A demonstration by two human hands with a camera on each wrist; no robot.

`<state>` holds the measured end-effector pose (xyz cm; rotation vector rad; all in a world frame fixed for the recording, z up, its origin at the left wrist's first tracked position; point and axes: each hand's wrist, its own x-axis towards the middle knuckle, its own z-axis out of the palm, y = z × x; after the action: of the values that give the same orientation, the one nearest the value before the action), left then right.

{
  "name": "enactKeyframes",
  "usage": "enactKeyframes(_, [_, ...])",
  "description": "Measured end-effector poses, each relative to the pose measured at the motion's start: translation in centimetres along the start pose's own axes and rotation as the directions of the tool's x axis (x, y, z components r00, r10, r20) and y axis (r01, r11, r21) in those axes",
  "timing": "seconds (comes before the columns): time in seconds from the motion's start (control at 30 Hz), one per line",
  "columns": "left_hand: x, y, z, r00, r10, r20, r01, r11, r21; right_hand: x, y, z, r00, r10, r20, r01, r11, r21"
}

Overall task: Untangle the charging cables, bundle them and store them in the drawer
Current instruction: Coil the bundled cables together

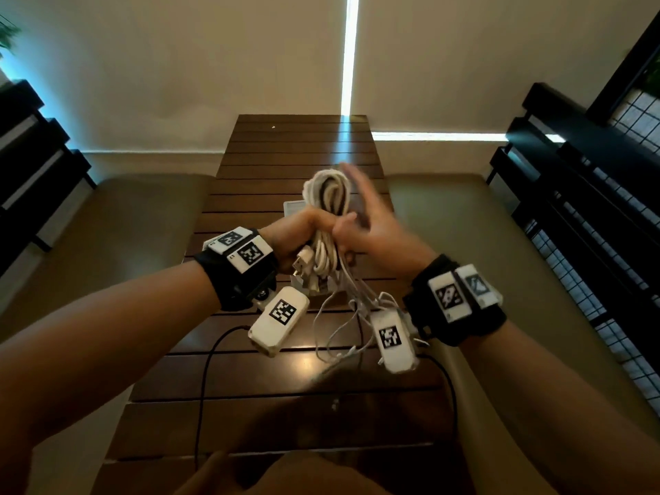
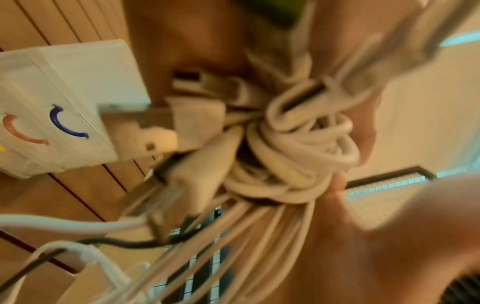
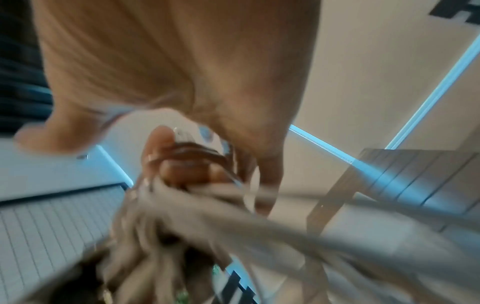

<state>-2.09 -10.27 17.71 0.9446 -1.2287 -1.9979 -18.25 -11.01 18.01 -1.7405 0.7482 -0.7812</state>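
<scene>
The long brown slatted table (image 1: pixel 285 380) is the landmark here. Nearest the person, a thin black wire (image 1: pixel 209 366) lies on the table's near end.

Above the middle of the table, both hands hold up a bunch of white charging cables (image 1: pixel 326 223). The left hand (image 1: pixel 296 241) is curled tight around the middle of the bunch, thumb and fingers wrapped round it. A loop of cable sticks up over the fist, and plug ends (image 1: pixel 303 260) and loose thin strands (image 1: pixel 335 326) hang down under it toward the table top. In the left wrist view the cables (image 2: pixel 298 148) look wound round and round into a knotty ball, with flat plug ends (image 2: pixel 205 162) poking out to the side.

The right hand (image 1: pixel 371 226) is just beside the bunch. Its fingers (image 1: pixel 357 184) point up, straight and spread, and they are blurry. Its thumb (image 1: pixel 344 226) touches the cables next to the left fist. It is not gripping them.

Farther along the table, behind the hands, sits a small white plastic drawer box (image 2: pixel 59 102) with a blue curved handle (image 2: pixel 64 123) and a red one (image 2: pixel 20 131). I cannot tell what is inside it or whether a drawer is pulled out.
</scene>
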Motion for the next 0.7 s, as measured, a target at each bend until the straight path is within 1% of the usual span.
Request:
enactKeyframes(0.03, [-0.2, 0.2, -0.4, 0.999, 0.035, -0.024, -0.037, 0.997, -0.072, -0.4, 0.8, 0.5, 0.995, 0.048, 0.087, -0.045, 0.999, -0.027])
enactKeyframes(0.07, [-0.4, 0.3, -0.7, 0.998, 0.059, -0.035, -0.064, 0.987, -0.146, -0.8, 1.6, 1.1, 0.985, 0.088, 0.145, -0.081, 0.995, -0.055])
enactKeyframes(0.1, [-0.6, 0.5, -0.9, 0.996, 0.071, -0.046, -0.079, 0.976, -0.202, -1.0, 2.4, 1.7, 0.982, 0.108, 0.153, -0.098, 0.993, -0.069])
enactKeyframes(0.2, [-1.4, 0.7, -1.5, 0.989, 0.091, -0.117, -0.123, 0.941, -0.315, -0.8, 3.1, 2.0, 0.985, 0.156, 0.074, -0.152, 0.987, -0.059])
enactKeyframes(0.27, [-2.0, 0.6, -1.5, 0.983, 0.108, -0.152, -0.158, 0.915, -0.372, -0.5, 2.9, 1.8, 0.983, 0.171, 0.067, -0.157, 0.971, -0.181])
enactKeyframes(0.33, [-2.3, 0.4, -1.3, 0.977, 0.119, -0.179, -0.181, 0.904, -0.386, -0.2, 3.3, 1.6, 0.987, 0.143, 0.068, -0.116, 0.948, -0.297])
enactKeyframes(0.4, [-2.4, 0.3, -1.2, 0.967, 0.124, -0.224, -0.206, 0.895, -0.396, 0.1, 3.8, 1.9, 0.99, 0.133, 0.043, -0.112, 0.939, -0.326])
enactKeyframes(0.47, [-2.3, 0.2, -1.1, 0.954, 0.116, -0.276, -0.229, 0.876, -0.424, 0.2, 4.4, 2.9, 0.987, 0.158, -0.037, -0.162, 0.936, -0.311])
enactKeyframes(0.5, [-2.2, 0.2, -1.0, 0.946, 0.103, -0.306, -0.235, 0.87, -0.433, 0.1, 4.7, 3.6, 0.983, 0.16, -0.095, -0.183, 0.926, -0.331])
enactKeyframes(0.57, [-1.9, 0.1, -1.1, 0.921, 0.082, -0.38, -0.261, 0.856, -0.446, -0.2, 5.3, 5.4, 0.969, 0.143, -0.203, -0.218, 0.881, -0.419])
enactKeyframes(0.6, [-1.7, -0.1, -1.3, 0.903, 0.081, -0.422, -0.283, 0.85, -0.444, -0.4, 5.6, 6.3, 0.962, 0.144, -0.234, -0.235, 0.873, -0.428])
enactKeyframes(0.67, [-1.4, -0.4, -2.3, 0.847, 0.068, -0.528, -0.315, 0.864, -0.393, -0.9, 5.7, 7.5, 0.959, 0.13, -0.251, -0.234, 0.863, -0.448])
enactKeyframes(0.7, [-1.4, -0.4, -2.6, 0.805, 0.054, -0.59, -0.314, 0.883, -0.349, -1.1, 5.6, 7.7, 0.964, 0.096, -0.248, -0.211, 0.845, -0.491])
